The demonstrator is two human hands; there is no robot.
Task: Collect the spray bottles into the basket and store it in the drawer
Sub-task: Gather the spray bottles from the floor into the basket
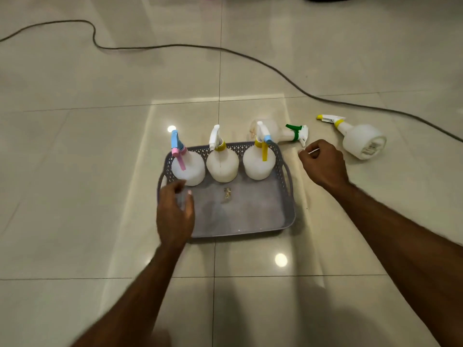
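Three bottles stand in our basket (285, 196); our right hand (322, 162), loosely curled and empty, should next grasp the green-nozzled bottle (280, 132); left hand (175, 211) open, empty

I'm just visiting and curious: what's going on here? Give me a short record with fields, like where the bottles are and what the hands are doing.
setting: tiled floor, dark cable running across it
basket: grey basket on the floor
bottles in basket: three standing upright in a row
bottles outside: two lying on the floor, green-nozzle bottle and yellow-nozzle bottle
left hand: left hand over the basket's left edge, empty
right hand: right hand loosely curled, empty, near the green-nozzle bottle
drawer: not in view
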